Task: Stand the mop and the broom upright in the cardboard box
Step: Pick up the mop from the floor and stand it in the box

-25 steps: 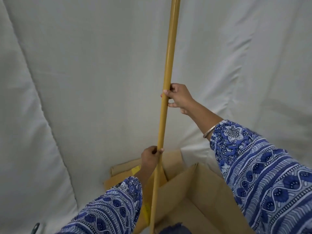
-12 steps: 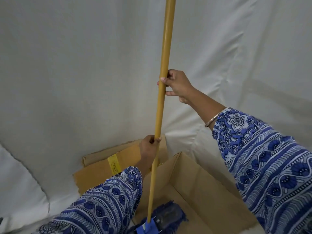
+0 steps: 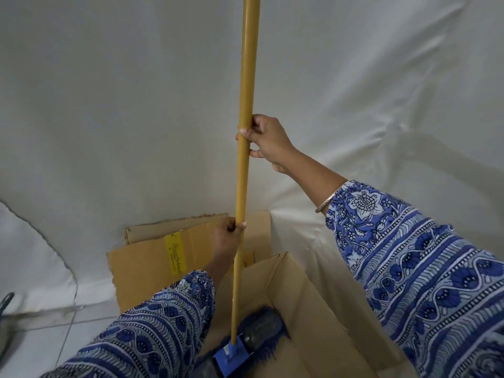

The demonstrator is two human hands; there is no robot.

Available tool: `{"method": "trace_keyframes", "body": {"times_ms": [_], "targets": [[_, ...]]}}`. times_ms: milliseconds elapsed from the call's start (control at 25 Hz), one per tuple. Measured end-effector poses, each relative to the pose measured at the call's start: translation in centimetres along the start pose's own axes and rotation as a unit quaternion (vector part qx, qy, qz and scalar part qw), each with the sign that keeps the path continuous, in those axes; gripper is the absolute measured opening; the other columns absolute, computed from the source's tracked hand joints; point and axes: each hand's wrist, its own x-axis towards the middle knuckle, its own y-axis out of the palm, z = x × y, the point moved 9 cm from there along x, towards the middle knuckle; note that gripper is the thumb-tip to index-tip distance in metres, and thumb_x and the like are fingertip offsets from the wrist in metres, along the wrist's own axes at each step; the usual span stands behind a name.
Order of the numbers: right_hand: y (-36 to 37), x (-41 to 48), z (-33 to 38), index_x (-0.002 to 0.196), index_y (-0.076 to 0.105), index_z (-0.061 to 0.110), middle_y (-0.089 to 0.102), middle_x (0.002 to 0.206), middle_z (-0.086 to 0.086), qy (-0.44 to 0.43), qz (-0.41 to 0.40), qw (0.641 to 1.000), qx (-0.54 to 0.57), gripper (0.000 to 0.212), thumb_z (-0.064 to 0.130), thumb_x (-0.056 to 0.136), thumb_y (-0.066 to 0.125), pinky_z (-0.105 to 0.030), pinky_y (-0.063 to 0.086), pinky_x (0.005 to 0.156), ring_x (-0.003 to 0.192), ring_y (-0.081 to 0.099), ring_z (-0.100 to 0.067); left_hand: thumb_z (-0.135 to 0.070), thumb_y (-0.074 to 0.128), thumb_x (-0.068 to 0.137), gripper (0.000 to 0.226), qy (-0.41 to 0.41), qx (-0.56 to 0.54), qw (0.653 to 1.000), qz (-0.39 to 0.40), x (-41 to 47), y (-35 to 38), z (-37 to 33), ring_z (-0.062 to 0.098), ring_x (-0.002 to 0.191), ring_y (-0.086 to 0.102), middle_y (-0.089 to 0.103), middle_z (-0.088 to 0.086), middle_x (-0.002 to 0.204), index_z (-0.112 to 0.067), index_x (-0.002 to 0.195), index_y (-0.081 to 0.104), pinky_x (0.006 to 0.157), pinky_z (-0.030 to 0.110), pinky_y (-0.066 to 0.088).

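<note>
The mop [image 3: 243, 186] stands nearly upright, its long yellow handle running from the top edge of the view down into the cardboard box [image 3: 308, 309], leaning only slightly so that its upper end sits a little to the right of its foot. Its head, a blue bracket with dark blue fringe, points down and rests on the floor of the box, near the box's left wall.

The right hand [image 3: 268, 141] grips the handle well above the box, its fingers [image 3: 245, 131] wrapped and clamped on the mop. The left hand [image 3: 227, 237] holds the same handle lower, just above the box's rim, its fingers likewise closed around the mop.

The top of the handle is cut off by the frame. The left end of the mop head is hidden behind the left sleeve [image 3: 152, 331], and the near part of the box is covered by both patterned sleeves; the fringe is blurred and hard to make out in detail.

Behind the box, a flat piece of cardboard [image 3: 144, 263] with a yellow label [image 3: 176, 255] leans against a white cloth backdrop [image 3: 109, 105]. Left of the box lies a pale tiled floor [image 3: 49, 331], with a dark object [image 3: 5, 302] cut off at the left edge, too little of it visible to identify. A bangle [image 3: 324, 204] circles the right wrist.
</note>
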Motion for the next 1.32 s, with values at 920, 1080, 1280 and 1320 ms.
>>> {"method": "trace_keyframes", "body": {"times_ms": [920,1080,1280,1320], "targets": [[-1.1,3.9,-4.9,0.099,0.062,0.001,0.070,0.099,-0.013,-0.065,-0.091,0.988,-0.111,0.020,0.017,0.089,0.054,-0.022,0.052,0.067,0.080,0.061,-0.018,-0.018,0.056,0.088,0.011,-0.036,0.052,0.998,0.021,3.5,3.3,3.2,0.011,0.063,0.046,0.049,-0.005,0.065,-0.008,0.092,0.060,0.054,0.019,0.036],[-0.2,4.1,-4.4,0.101,0.062,0.001,0.068,0.097,-0.012,-0.075,-0.090,0.984,-0.137,0.021,0.018,0.090,0.053,-0.011,0.036,0.056,0.077,0.055,-0.014,-0.017,0.056,0.088,0.010,-0.038,0.048,0.998,0.005,3.4,2.5,3.6,0.006,0.060,0.044,0.049,-0.005,0.065,-0.008,0.091,0.059,0.049,0.009,0.039],[2.0,5.7,-4.8,0.104,0.061,0.001,0.068,0.103,-0.014,-0.067,-0.068,0.985,-0.146,0.022,0.016,0.091,0.051,-0.025,0.042,0.070,0.081,0.056,-0.018,-0.017,0.055,0.088,0.024,-0.057,0.034,0.998,-0.016,4.7,1.6,4.6,0.016,0.074,0.049,0.055,0.005,0.079,0.001,0.104,0.061,0.058,0.022,0.039],[2.2,6.2,-4.8,0.104,0.061,0.001,0.068,0.103,-0.014,-0.065,-0.068,0.985,-0.147,0.022,0.016,0.091,0.051,-0.026,0.042,0.070,0.082,0.057,-0.019,-0.017,0.055,0.089,0.025,-0.057,0.032,0.998,-0.020,5.0,1.5,4.5,0.016,0.073,0.049,0.055,0.004,0.078,0.001,0.104,0.061,0.057,0.021,0.039]]}}
